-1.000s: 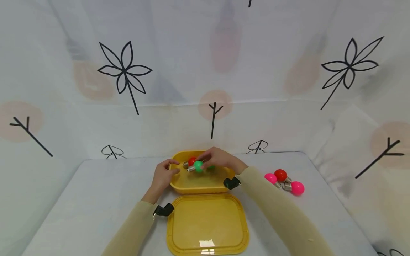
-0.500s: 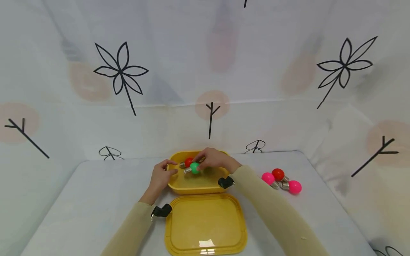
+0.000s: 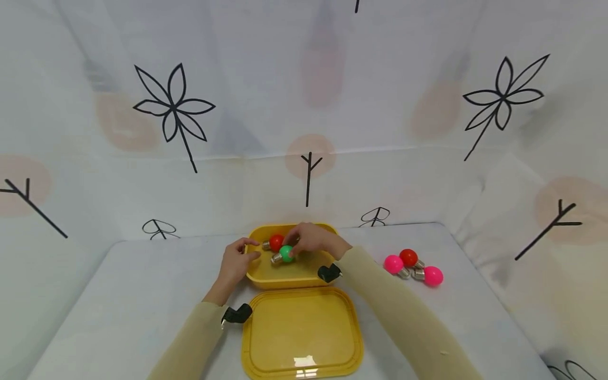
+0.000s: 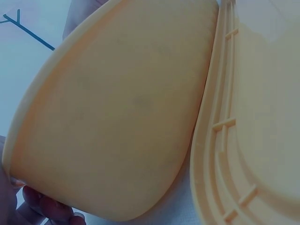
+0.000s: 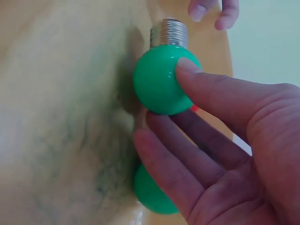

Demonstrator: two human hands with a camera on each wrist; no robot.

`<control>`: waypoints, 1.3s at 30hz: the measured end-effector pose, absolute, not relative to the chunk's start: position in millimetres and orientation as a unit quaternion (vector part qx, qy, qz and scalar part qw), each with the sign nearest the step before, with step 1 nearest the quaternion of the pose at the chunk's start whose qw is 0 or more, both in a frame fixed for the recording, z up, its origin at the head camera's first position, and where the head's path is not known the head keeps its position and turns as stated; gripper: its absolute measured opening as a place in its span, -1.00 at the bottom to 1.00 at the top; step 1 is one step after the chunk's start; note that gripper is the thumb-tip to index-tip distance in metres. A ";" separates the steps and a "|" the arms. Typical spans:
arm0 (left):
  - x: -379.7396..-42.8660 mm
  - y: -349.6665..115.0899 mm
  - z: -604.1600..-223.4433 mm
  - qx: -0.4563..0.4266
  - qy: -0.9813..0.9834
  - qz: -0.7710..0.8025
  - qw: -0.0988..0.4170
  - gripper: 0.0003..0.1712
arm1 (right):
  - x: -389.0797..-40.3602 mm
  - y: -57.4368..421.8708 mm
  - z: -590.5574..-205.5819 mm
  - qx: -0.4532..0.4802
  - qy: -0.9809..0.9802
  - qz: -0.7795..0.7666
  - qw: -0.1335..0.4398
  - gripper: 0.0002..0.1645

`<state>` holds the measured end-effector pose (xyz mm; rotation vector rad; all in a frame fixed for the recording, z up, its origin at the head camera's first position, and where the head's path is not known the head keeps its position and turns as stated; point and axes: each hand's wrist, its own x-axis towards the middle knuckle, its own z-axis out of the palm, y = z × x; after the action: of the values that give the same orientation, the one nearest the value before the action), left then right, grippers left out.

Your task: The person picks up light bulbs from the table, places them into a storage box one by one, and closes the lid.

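A pale cloth backdrop (image 3: 247, 105) printed with black flower and twig outlines rises behind a white table (image 3: 109, 306). The fingers (image 5: 171, 159) of the right hand (image 3: 311, 237) and its thumb pinch a green bulb (image 3: 286, 253) by its globe, low inside a yellow tub (image 3: 290, 283), the metal cap aimed toward the person's left. Whether the globe touches the tub floor cannot be told.

A second green bulb (image 5: 152, 194) lies below those fingers, and a red bulb (image 3: 277, 243) sits just behind the held one, toward the far wall. The left hand (image 3: 234, 261) is at the tub's left end, thumb and forefinger apart above the rim, other fingertips by the outer wall; I cannot tell whether it grips the tub or merely rests there.

The step in hand looks like laying the green bulb among the others. The next move would seem to call for a gentle release, thumb parting from fingers, without nudging the second green bulb.

The near part of the tub floor offers room; the far and left sides are tighter, with the red bulb and left hand there. A yellow lid (image 3: 302, 332) lies flat just in front. Beyond the right sleeve (image 3: 399, 311), two pink bulbs (image 3: 433, 276) and another red one (image 3: 408, 257) cluster on the table; reaching them would mean lifting over the tub's right rim.
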<state>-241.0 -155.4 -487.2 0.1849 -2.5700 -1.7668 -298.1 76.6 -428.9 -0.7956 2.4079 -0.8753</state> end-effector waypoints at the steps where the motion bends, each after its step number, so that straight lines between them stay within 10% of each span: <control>1: -240.8 -155.7 -487.3 0.060 -0.822 -0.566 0.009 -0.74 | -297.8 75.9 -429.2 -0.287 0.874 -0.316 0.231 -0.66; 39: -240.8 -154.0 -486.4 0.063 -0.817 -0.573 0.008 -0.74 | -300.2 104.9 -427.1 -0.267 0.835 -0.401 0.264 -0.59</control>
<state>-240.8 -154.0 -486.4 0.1983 -2.5540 -1.7898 -300.2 104.9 -427.1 -0.7211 2.2581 -1.0845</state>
